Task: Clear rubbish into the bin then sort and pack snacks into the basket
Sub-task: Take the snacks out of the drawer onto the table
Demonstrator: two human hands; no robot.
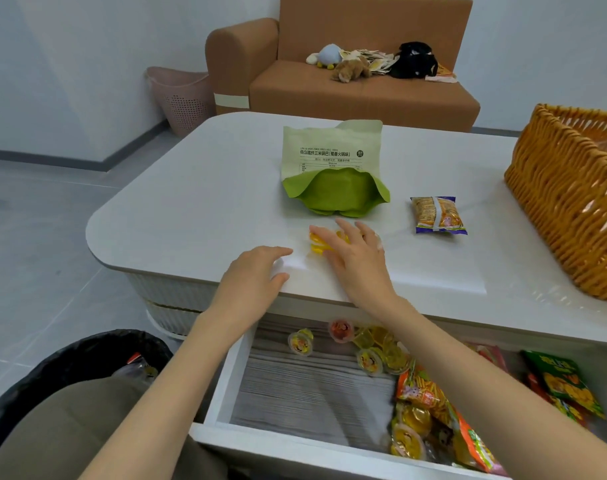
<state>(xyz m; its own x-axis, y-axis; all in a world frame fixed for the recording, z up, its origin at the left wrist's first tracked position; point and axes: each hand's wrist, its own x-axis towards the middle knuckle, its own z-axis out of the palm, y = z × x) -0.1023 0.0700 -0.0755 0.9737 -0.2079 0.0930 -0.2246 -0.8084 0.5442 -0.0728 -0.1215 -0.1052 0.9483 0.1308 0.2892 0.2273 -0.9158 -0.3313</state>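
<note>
Now close R hand (355,258), fingers spread, round yellow jelly cups (324,243); basket (554,202) at 3 o'clock. L hand (253,271) curled, grip unclear.

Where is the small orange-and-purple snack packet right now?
In the head view, the snack packet lies on the white table, right of the right hand, between the green bag and the wicker basket.

My two bare forearms reach from 6 o'clock toward 12. My left hand (257,271) lies palm down with fingers loosely curved; I cannot tell if it holds anything. At its 2 o'clock, my right hand (357,254) spreads almost straight fingers.
</note>
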